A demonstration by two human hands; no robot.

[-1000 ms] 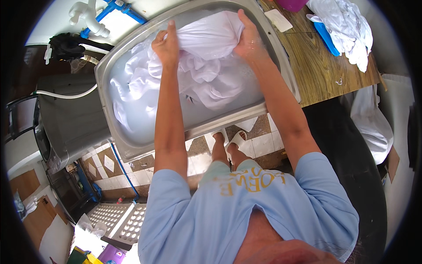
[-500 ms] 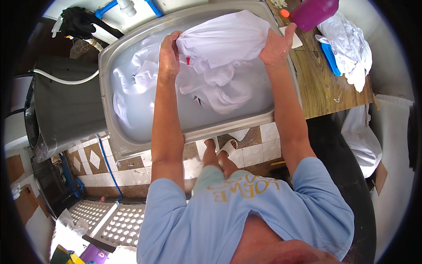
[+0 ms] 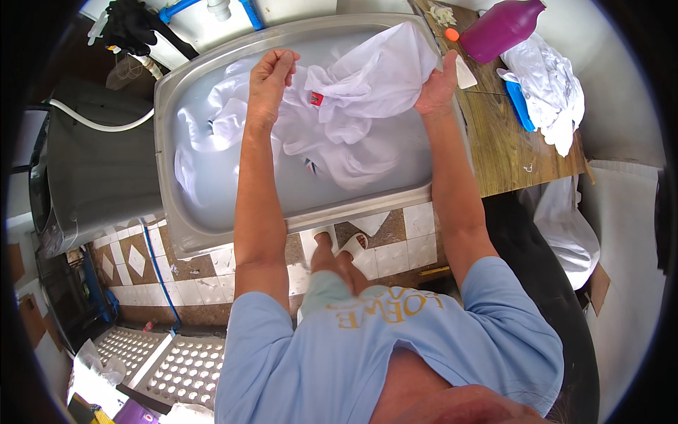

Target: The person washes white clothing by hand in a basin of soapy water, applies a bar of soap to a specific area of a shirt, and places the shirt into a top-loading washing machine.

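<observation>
A wet white garment [image 3: 385, 71] with a red tag hangs bunched over a metal sink [image 3: 311, 219] of cloudy water. My right hand [image 3: 436, 88] holds its right end, fingers behind the cloth and thumb raised apart. My left hand [image 3: 272, 78], over the sink's far left half, has its fingers curled together in a pinch; whether a bit of cloth is in them is hidden. Below the raised garment, more white cloth [image 3: 360, 159] lies soaking, with a small dark mark on it. Another white piece [image 3: 229, 120] floats at the left.
Right of the sink, a wooden counter [image 3: 501, 155] bears a purple bottle [image 3: 501, 30], an orange cap [image 3: 452, 34], a blue brush-like item [image 3: 519, 106] and a white cloth heap [image 3: 544, 85]. A grey appliance [image 3: 99, 162] with a white hose [image 3: 106, 127] stands left.
My left hand has curled its fingers, and the garment's left end has dropped away and bunched toward the right. The red tag now shows more fully. My right hand keeps its end.
</observation>
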